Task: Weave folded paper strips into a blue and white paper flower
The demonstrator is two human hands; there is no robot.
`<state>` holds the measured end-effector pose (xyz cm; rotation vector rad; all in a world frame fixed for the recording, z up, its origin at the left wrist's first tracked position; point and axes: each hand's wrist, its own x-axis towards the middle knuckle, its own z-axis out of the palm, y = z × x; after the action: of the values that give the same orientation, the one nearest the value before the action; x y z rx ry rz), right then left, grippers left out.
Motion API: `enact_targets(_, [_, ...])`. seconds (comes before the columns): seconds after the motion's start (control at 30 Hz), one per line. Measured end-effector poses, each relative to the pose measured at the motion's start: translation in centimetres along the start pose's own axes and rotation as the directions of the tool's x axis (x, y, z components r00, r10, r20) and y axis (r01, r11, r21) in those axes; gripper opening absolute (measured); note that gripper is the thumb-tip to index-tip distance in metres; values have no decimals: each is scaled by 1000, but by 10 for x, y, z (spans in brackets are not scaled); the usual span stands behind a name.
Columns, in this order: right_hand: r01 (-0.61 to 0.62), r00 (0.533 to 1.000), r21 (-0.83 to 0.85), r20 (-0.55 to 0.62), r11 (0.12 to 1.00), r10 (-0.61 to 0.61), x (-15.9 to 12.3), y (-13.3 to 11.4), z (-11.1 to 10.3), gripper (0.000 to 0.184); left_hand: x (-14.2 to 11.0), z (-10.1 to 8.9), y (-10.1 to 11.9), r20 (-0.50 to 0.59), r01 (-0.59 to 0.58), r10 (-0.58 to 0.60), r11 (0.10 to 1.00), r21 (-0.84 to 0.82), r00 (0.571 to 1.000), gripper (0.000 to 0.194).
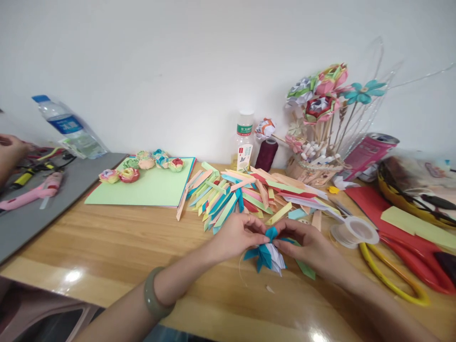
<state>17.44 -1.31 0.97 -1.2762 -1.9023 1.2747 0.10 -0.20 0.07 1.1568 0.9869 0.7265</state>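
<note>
A blue and white folded-paper flower (272,256) is held low over the wooden table, between both hands. My left hand (245,232) pinches its blue upper part from the left, thumb and fingers together. From the right, my right hand (306,244) grips the same upper part with thumb and fingertips. White pleats and pointed blue petals hang below the fingers. A thin thread loop (242,271) dangles left of the flower. Just behind the hands lies a heap of folded paper strips (228,194) in many colours. A green strip (305,268) lies under my right hand.
Several small paper flowers (128,175) sit on green sheets (142,194). Behind stand a bottle (244,137), a dark thread spool (266,154) and a flower basket (309,172). Rightward are a clear spool (352,232) and scissors (416,266). Another person's hand (12,152) is far left, near a pink glue gun (35,192).
</note>
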Motion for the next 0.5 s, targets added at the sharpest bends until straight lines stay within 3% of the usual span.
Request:
enact_targets(0.27, [-69,998,208,27,976,65,6,11,4,19,6,-3,-6,-8,56,-56,996,-67,998,16])
enact_targets(0.5, [-108,994,235,22,966,106,9,14,5,22,7,-4,-7,3,82,-82,990,-113,997,27])
